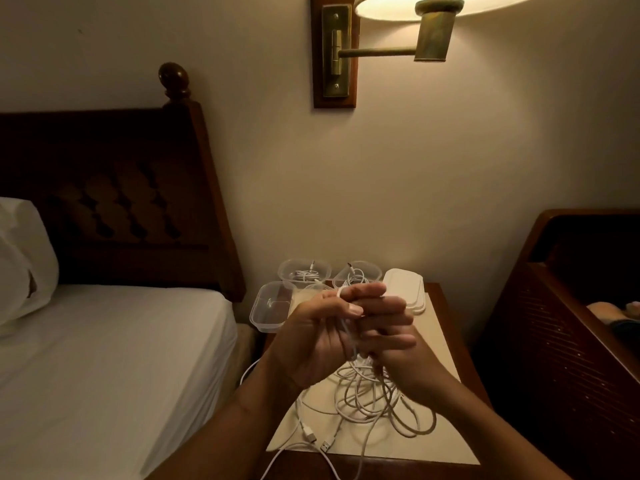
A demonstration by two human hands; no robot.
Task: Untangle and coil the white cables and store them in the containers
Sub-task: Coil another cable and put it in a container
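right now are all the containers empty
No, the two back containers each hold a white cable, while the front one looks empty.

Behind the fingers (372, 289) of the left hand (318, 337), part of a clear tub (356, 273) was hidden. Cable (348, 332) vanished between both palms; the right hand (398, 348) was motion-blurred. Below the fingers, cable ends ran off the bottom edge.
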